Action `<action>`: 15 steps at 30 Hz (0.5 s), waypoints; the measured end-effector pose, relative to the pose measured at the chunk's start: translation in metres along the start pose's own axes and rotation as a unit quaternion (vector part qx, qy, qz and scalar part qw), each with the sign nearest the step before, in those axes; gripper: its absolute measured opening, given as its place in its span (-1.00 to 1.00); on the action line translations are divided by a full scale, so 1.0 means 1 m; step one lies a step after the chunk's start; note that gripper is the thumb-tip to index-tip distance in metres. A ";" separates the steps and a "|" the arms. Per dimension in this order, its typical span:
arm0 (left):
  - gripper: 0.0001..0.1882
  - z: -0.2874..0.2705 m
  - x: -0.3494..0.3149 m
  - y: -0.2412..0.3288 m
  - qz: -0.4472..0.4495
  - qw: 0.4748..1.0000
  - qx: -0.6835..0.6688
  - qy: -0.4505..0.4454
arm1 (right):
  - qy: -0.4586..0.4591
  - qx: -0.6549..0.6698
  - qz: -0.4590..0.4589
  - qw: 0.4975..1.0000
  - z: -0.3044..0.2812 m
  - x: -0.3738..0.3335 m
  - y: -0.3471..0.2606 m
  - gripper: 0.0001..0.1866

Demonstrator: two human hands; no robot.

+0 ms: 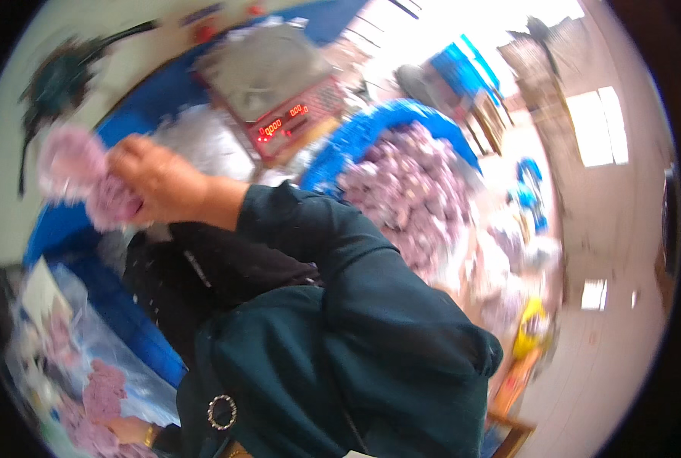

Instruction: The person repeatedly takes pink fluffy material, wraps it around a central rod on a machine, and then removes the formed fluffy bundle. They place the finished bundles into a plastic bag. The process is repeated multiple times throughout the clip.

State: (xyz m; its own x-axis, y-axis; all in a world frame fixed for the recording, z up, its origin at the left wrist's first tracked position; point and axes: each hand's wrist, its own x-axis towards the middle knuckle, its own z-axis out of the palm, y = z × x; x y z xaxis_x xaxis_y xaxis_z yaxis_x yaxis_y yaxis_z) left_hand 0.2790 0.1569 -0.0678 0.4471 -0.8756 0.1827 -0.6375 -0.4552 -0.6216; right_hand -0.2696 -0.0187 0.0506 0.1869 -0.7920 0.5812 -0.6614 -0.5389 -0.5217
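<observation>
My right hand (157, 182) reaches across to the upper left, its fingers closed round a soft, fluffy lilac-pink bundle (114, 203). A paler, rounded pink part (72, 162) shows beside it; whether the two are joined I cannot tell, as motion blurs them. Low at the left edge, my left hand (129, 430), with a gold band at the wrist, lies against similar fluffy pink pieces (104, 391). Its fingers are mostly hidden among them. Those pieces lie on or in clear plastic sheeting (146, 362).
Ahead stands a red digital scale (273, 126) with a grey pan. A blue-lined tub (432, 116) right of it holds many lilac fluffy pieces (409, 191). Clear plastic bags (203, 141) lie by the scale. A dark object (58, 80) is at upper left, a blue crate (462, 69) farther off.
</observation>
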 end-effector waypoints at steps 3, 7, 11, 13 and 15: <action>-0.39 -0.101 0.008 0.051 0.094 0.957 -0.231 0.151 | -0.017 -0.006 -0.016 1.000 -0.035 -0.050 0.018 -0.37; -0.43 -0.152 0.014 0.123 0.297 0.782 -0.520 0.173 | -0.164 -0.414 0.378 0.811 -0.147 -0.168 0.072 -0.70; -0.42 -0.193 0.000 0.182 0.418 0.658 -0.615 0.118 | -0.108 -0.636 0.447 0.620 -0.206 -0.196 0.043 -0.69; -0.47 -0.209 -0.009 0.201 0.421 0.619 -0.661 0.054 | -0.144 -0.362 0.453 0.802 -0.182 -0.173 0.041 -0.65; -0.55 -0.224 -0.006 0.229 0.464 0.619 -0.611 0.169 | -0.128 -0.033 0.347 0.928 -0.116 -0.127 -0.001 -0.56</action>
State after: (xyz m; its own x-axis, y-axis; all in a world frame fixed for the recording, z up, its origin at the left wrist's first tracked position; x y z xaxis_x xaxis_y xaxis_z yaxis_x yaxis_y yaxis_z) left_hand -0.0100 0.0213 -0.0409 -0.4922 -0.7411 0.4565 -0.6126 0.6676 0.4233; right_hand -0.3763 0.1158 0.0497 -0.1407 -0.9887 -0.0525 -0.7288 0.1393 -0.6704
